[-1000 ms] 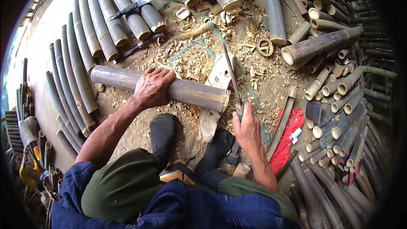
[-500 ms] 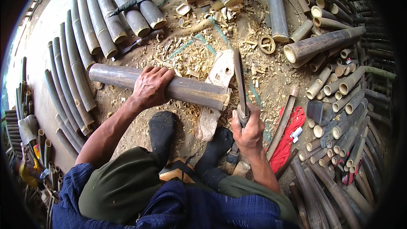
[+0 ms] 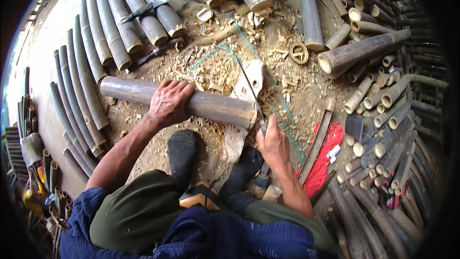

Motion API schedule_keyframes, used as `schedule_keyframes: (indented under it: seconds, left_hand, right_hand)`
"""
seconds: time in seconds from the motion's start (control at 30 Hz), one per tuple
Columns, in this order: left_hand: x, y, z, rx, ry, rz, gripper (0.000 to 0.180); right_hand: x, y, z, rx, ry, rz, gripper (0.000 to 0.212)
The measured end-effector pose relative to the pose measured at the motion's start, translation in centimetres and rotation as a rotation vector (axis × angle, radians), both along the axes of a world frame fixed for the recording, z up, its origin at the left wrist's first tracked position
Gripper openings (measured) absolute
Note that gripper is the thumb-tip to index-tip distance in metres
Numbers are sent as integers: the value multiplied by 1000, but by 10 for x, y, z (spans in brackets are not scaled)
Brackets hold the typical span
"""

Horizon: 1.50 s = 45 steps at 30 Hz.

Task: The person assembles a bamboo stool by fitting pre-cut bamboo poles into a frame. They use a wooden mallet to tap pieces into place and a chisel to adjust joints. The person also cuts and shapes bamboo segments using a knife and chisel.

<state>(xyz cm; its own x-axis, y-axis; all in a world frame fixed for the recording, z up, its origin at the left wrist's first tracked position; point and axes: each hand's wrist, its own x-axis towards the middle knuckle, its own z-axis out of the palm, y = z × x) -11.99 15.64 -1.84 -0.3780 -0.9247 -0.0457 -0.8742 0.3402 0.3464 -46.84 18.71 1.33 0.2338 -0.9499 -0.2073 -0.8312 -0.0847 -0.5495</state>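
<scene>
A thick dark bamboo tube (image 3: 215, 107) lies crosswise before me, its right end resting on a pale, chipped wooden block (image 3: 249, 79). Wrapped over the tube's middle, my left hand (image 3: 172, 102) holds it from above. My right hand (image 3: 274, 141) is closed round the handle of a long knife (image 3: 251, 88). The blade points up and away, seen nearly edge-on, right beside the tube's cut right end. Whether the blade touches the tube I cannot tell. My feet in dark socks flank the near end of the block.
Bamboo tubes (image 3: 113, 29) lie in rows at the far left. A second knife (image 3: 158, 4) rests across them. Cut bamboo pieces are stacked (image 3: 383, 115) at the right, near a red cloth (image 3: 328, 151) and a split bamboo strip (image 3: 316, 139). Wood chips (image 3: 211, 64) cover the ground beyond the tube.
My right hand has shifted slightly left and nearer to me. The knife has tilted leftward, its blade turning from broadside to edge-on close to the tube's end. My left hand keeps its hold.
</scene>
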Motion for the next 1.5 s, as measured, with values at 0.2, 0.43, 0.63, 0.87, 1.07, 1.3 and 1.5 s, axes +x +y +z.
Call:
schedule_keyframes:
  seconds: [0.2, 0.43, 0.63, 0.87, 1.07, 1.3, 1.5]
  left_hand:
    - [3, 5, 2, -36, 19, -12, 63]
    - [1, 3, 3, 0, -8, -14, 64]
    - [1, 4, 1, -73, 8, -16, 65]
    - [4, 15, -1, -89, -6, 15, 66]
    - [-6, 13, -4, -155, 11, 11, 66]
    - [2, 24, -9, -209, -9, 38, 67]
    - [-5, 20, -2, -127, -29, 41, 74]
  right_hand:
    - [22, 5, 72, -163, -258, 9, 32]
    - [13, -7, 32, 82, 28, 21, 32]
    - [7, 4, 33, -342, -330, 12, 27]
    - [14, -8, 40, 36, -65, 11, 35]
    - [-3, 1, -11, 73, 14, 4, 34]
    - [21, -6, 60, -147, -182, 49, 32]
    - [-1, -10, 2, 59, 138, 56, 32]
